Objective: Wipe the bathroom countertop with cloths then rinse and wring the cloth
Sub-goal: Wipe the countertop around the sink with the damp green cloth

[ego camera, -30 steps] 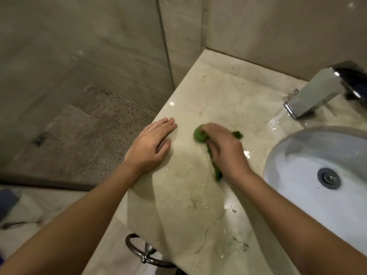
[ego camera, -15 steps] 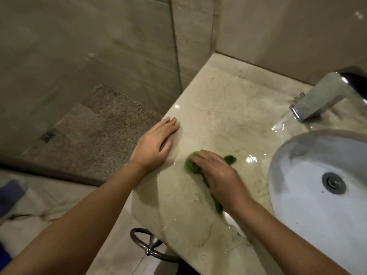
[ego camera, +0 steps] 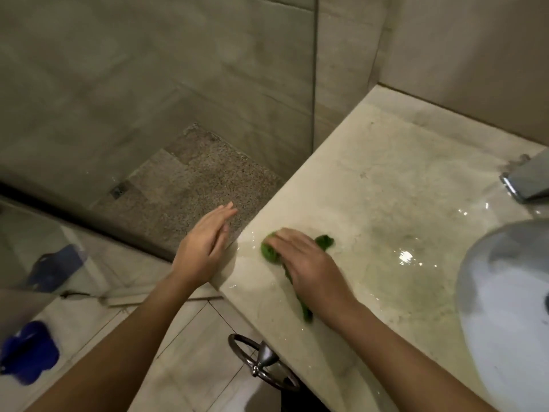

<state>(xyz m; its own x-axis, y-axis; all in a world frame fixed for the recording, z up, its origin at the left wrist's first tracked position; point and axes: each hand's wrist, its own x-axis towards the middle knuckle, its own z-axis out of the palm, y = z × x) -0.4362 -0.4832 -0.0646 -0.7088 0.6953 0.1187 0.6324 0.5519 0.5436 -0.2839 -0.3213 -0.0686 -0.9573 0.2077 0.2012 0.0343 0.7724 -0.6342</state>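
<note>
Since half a second ago our right grip (ego camera: 309, 263), fingers flat and pressing the cloth (ego camera: 269, 253), has swept it to the counter (ego camera: 386, 179) left edge, while the left grip (ego camera: 205, 245), open and empty, has lifted clear: wiping continues, rinse pending.

A chrome ring (ego camera: 263, 363) hangs low; a blue object (ego camera: 29, 352) lies on floor tiles (ego camera: 196, 337).

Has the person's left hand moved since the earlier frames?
Yes. The left hand, earlier flat on the beige marble countertop, has moved left past the counter's left edge and is now beyond it, fingers straight.
</note>
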